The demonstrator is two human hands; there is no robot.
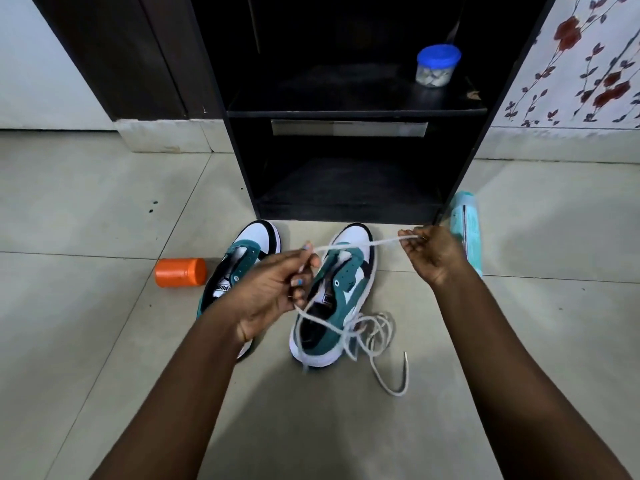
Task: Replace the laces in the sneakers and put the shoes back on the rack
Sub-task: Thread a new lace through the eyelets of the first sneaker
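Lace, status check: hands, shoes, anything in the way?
Left hand and right hand both pinch the white lace, stretched between them. Both sneakers unlaced on the floor. Rack shelf ahead, unblocked.

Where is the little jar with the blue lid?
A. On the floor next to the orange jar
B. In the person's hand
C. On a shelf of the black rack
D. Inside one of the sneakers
C. The jar with the blue lid stands on the upper shelf of the black rack, toward its right side, above the two sneakers on the floor.
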